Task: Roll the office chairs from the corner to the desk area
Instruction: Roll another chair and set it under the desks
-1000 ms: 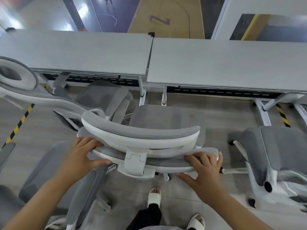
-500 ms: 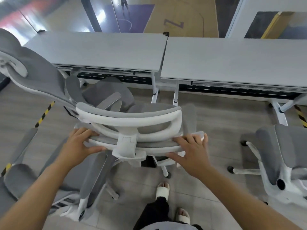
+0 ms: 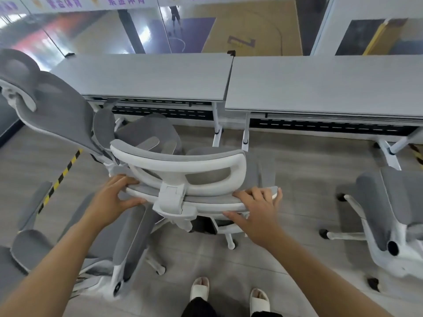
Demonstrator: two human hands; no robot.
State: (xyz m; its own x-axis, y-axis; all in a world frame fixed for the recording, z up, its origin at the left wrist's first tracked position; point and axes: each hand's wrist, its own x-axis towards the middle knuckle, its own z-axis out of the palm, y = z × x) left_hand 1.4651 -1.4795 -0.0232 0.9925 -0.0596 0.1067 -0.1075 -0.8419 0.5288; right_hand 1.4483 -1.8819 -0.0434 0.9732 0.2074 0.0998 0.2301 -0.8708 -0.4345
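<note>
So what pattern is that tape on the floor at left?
The floor tape has yellow-and-black stripes, clearest in head view.

Single head-worn wide view, angled forward and down, close over chair back [image 3: 183, 170] toward desks [image 3: 320, 85].

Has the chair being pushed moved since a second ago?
Yes. The chair has rolled left: its headrest reached well right of the desk legs at the gap before, and now ends level with them.

Chair [image 3: 178, 165]: glossy white plastic frame, grey mesh cloth.
</note>
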